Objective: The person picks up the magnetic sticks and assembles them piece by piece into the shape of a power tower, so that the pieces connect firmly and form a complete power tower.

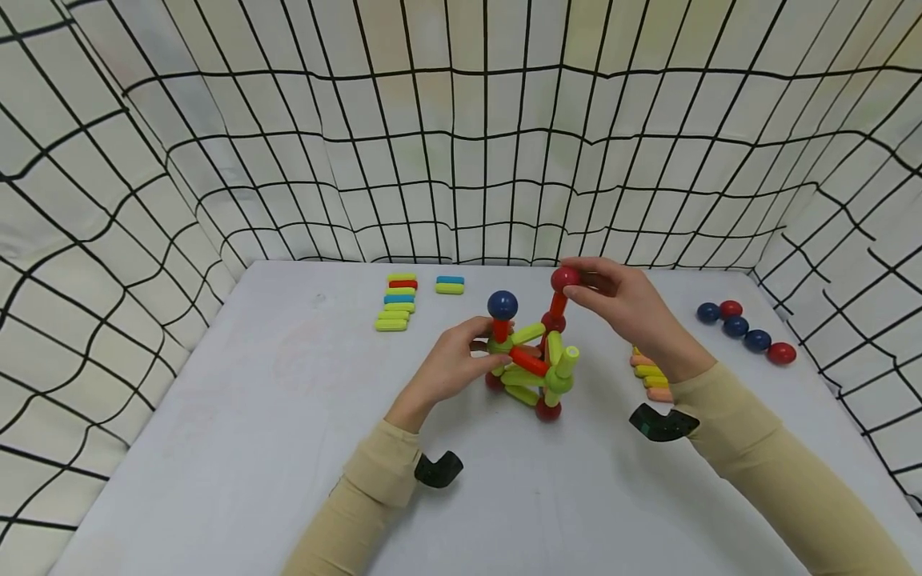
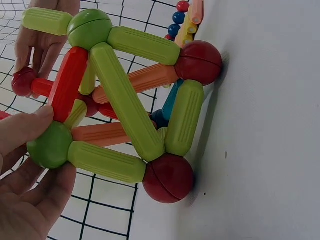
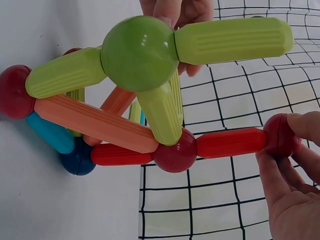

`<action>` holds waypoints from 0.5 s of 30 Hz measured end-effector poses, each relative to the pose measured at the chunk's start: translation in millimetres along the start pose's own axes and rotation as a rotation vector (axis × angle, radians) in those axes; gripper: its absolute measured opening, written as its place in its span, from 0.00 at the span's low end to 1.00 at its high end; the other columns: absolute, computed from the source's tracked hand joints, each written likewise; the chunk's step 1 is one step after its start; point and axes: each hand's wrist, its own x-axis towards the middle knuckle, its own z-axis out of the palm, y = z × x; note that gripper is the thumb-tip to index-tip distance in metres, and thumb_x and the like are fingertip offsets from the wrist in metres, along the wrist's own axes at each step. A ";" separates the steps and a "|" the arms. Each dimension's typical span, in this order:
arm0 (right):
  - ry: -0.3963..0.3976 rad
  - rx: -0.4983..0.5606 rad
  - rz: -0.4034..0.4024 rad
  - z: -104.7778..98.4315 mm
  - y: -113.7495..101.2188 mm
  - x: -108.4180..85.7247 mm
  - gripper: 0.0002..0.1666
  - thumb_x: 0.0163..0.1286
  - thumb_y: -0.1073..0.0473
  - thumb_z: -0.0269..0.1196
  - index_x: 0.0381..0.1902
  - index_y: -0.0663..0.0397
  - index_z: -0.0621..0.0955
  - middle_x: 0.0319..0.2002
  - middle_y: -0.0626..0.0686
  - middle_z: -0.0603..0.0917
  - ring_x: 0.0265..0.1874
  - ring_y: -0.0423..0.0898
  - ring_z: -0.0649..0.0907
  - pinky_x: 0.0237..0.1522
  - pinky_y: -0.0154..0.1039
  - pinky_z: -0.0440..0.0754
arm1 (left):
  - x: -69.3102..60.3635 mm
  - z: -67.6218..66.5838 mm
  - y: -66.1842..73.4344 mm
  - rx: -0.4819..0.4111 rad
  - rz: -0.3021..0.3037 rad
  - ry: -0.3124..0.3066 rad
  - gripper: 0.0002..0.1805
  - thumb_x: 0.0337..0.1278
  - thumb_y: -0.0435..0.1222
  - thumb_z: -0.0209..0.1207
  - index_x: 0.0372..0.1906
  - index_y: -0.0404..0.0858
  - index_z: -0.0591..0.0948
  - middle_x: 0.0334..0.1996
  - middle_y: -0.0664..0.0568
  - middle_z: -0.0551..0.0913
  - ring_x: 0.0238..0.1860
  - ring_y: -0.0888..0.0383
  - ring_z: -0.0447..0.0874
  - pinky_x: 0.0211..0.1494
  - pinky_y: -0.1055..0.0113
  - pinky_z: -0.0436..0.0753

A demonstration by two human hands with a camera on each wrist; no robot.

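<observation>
A frame of ribbed rods and balls [image 1: 529,362] stands on the white table, with green, red, orange and blue rods between its balls. My left hand [image 1: 461,352] grips the green ball [image 2: 50,145] at its near left upper corner. Above that ball a short red rod carries a dark blue ball [image 1: 503,305]. With thumb and fingertips my right hand [image 1: 627,308] pinches a red ball [image 1: 565,279], which sits on top of an upright red rod [image 3: 231,143]. From the other green ball [image 3: 140,54] a light green rod [image 3: 235,41] sticks out with its far end bare.
Loose green, red and blue rods [image 1: 396,307] lie in a row at the back left, beside a blue and green pair [image 1: 450,286]. Yellow and orange rods [image 1: 651,376] lie under my right forearm. Several blue and red balls [image 1: 736,326] sit at right. Black netting [image 1: 504,160] surrounds the table.
</observation>
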 end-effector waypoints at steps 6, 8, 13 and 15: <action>0.022 0.006 -0.003 -4.4 7.0 -3.6 0.32 0.70 0.46 0.62 0.68 0.43 0.71 0.62 0.50 0.76 0.60 0.48 0.77 0.61 0.50 0.75 | 1.1 3.9 -0.2 0.030 0.004 0.033 0.20 0.56 0.34 0.68 0.53 0.36 0.78 0.47 0.49 0.82 0.47 0.55 0.81 0.56 0.62 0.81; 0.034 0.002 0.008 -8.8 12.3 -8.2 0.32 0.70 0.45 0.61 0.69 0.43 0.70 0.63 0.50 0.76 0.61 0.47 0.77 0.62 0.48 0.74 | 1.0 5.2 0.1 0.044 0.016 0.053 0.21 0.56 0.34 0.68 0.54 0.35 0.78 0.47 0.49 0.82 0.48 0.54 0.81 0.55 0.62 0.81; 0.069 0.005 0.095 -28.4 39.5 -24.4 0.34 0.70 0.40 0.58 0.70 0.42 0.68 0.64 0.49 0.75 0.62 0.45 0.75 0.59 0.33 0.75 | 1.9 7.9 -0.6 0.080 0.027 0.154 0.22 0.55 0.34 0.69 0.54 0.33 0.78 0.47 0.46 0.81 0.49 0.52 0.80 0.53 0.61 0.82; 0.099 -0.004 0.154 -40.1 54.9 -32.6 0.37 0.70 0.36 0.56 0.72 0.41 0.66 0.65 0.48 0.74 0.64 0.46 0.73 0.62 0.35 0.73 | 2.5 8.2 -0.7 0.089 0.013 0.200 0.22 0.55 0.34 0.69 0.53 0.33 0.78 0.47 0.46 0.80 0.50 0.52 0.79 0.52 0.61 0.82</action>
